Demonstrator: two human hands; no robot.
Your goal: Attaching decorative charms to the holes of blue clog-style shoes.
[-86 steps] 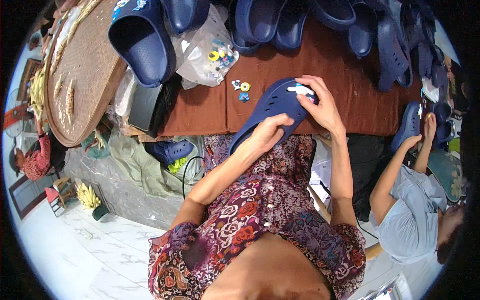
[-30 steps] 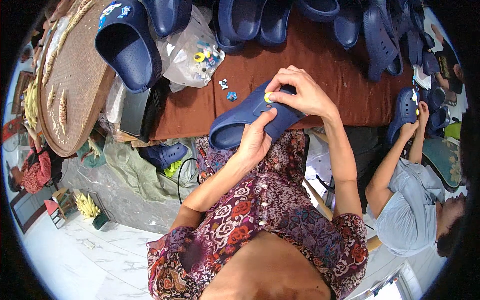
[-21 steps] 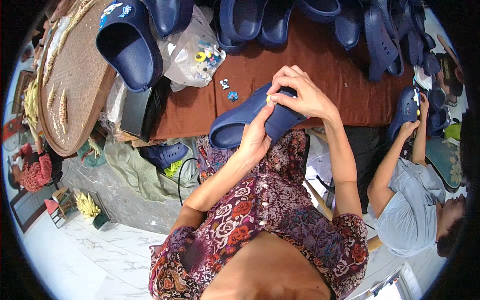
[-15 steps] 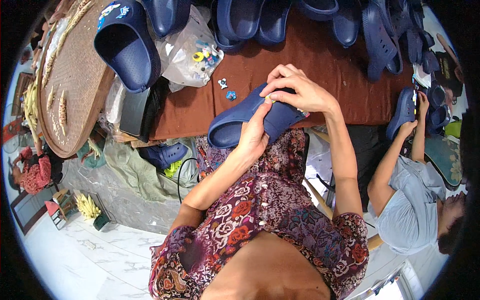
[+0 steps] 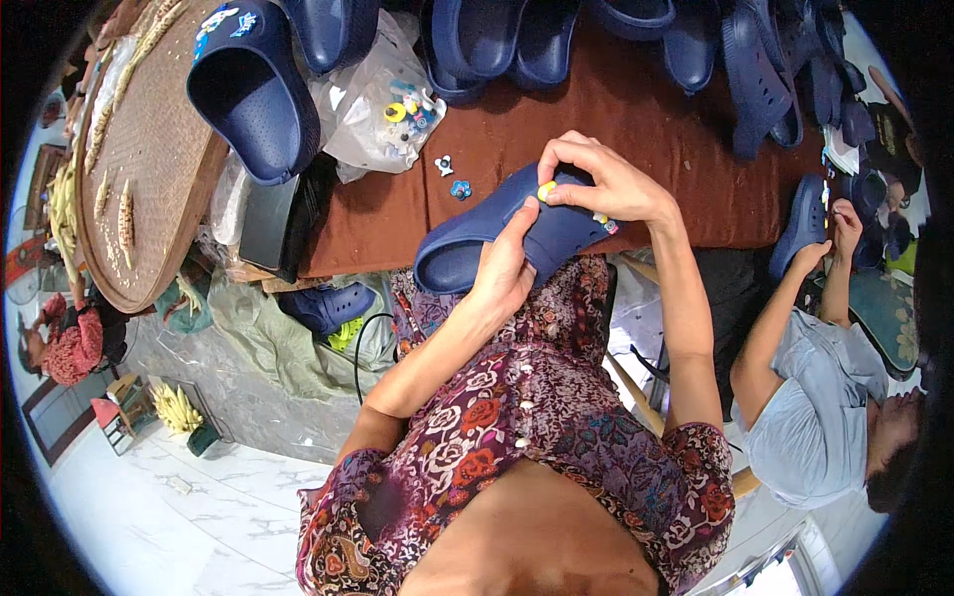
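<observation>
A navy blue clog (image 5: 459, 243) rests at the table's near edge, its opening toward the left. My left hand (image 5: 507, 260) is closed around the clog, fingers inside the opening and thumb on top. Between the thumb and fingertips of my right hand (image 5: 608, 184) is a small yellow shoe charm (image 5: 547, 191), pressed against the clog's upper. Other small charms (image 5: 606, 223) show on the toe, below my right hand. Left of the clog, a blue flower charm (image 5: 460, 190) and a small black-and-white charm (image 5: 444, 165) lie on the brown cloth (image 5: 373, 214).
A clear plastic bag of charms (image 5: 383, 119) sits behind, beside a decorated clog (image 5: 248, 99). More navy clogs (image 5: 477, 40) line the far side. A woven tray (image 5: 149, 169) stands at left. On the right, a co-worker (image 5: 815, 397) holds another clog (image 5: 798, 228).
My right hand's fingers have bent and drawn slightly right, showing more of the yellow charm. My left hand stays on the clog. The co-worker's hand has shifted slightly.
</observation>
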